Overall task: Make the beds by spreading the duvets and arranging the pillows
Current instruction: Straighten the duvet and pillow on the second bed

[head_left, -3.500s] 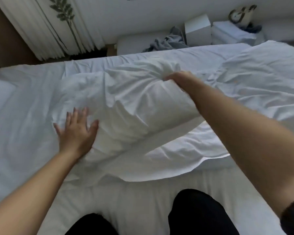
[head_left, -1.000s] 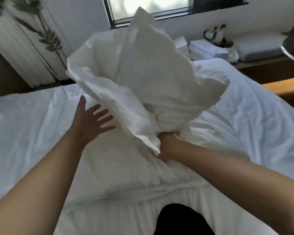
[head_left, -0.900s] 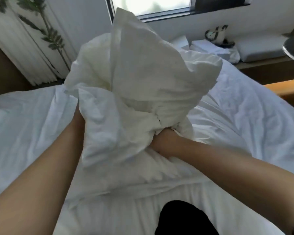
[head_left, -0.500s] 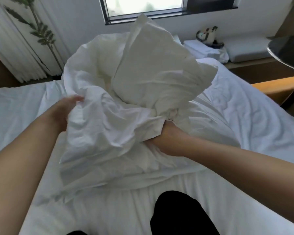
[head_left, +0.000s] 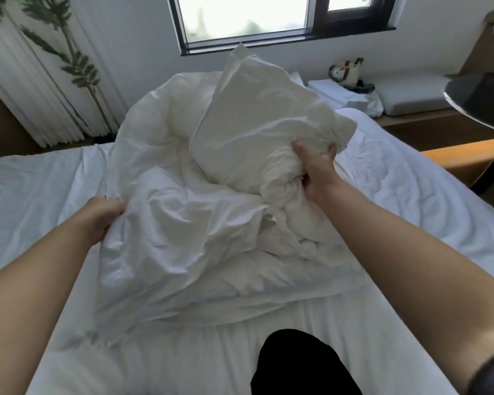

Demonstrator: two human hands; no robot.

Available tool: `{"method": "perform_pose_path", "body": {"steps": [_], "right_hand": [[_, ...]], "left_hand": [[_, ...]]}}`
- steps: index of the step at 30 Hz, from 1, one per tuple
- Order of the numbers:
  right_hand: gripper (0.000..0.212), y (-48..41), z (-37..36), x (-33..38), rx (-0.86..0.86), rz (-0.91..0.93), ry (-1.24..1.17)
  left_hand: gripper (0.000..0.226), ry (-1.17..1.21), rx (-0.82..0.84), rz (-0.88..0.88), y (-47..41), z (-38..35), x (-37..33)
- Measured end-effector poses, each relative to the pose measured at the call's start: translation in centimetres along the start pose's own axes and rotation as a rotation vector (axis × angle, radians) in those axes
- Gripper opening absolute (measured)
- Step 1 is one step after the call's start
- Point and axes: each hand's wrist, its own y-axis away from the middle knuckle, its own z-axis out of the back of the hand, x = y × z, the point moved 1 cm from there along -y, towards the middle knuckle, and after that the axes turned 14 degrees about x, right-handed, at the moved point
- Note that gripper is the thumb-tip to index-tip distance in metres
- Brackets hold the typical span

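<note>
Shifted higher on the bunched pillow [head_left: 254,129] held above the bed [head_left: 417,201], the right hand [head_left: 315,169] is clenched in its fabric, the left hand [head_left: 103,218] on the slack edge; filling could be clumped by uneven pulling.

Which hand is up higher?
The right hand, gripping the bunched pillow. The left hand holds the loose cloth lower down.

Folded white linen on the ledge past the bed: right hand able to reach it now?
Probably not: the right hand grips the bunched white pillow, and the folded white linen lies across the white bed, beyond that pillow.
</note>
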Motion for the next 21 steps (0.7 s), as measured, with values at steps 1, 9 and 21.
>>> {"method": "perform_pose_path", "body": {"steps": [1, 9, 21], "right_hand": [[0.097, -0.7, -1.3, -0.1, -0.003, 0.021, 0.069], [0.071, 5.2, -14.8, -7.0, 1.064, 0.123, 1.046], [0.038, 5.0, -17.8, -10.5, 1.125, 0.006, 1.136]], "left_hand": [[0.035, 0.001, -0.008, 0.002, -0.4, 0.7, 0.4], [0.026, 0.144, -0.02, -0.034, -1.2, 9.0, 5.0], [0.05, 0.013, 0.085, -0.01, -1.5, 9.8, 4.0]]}}
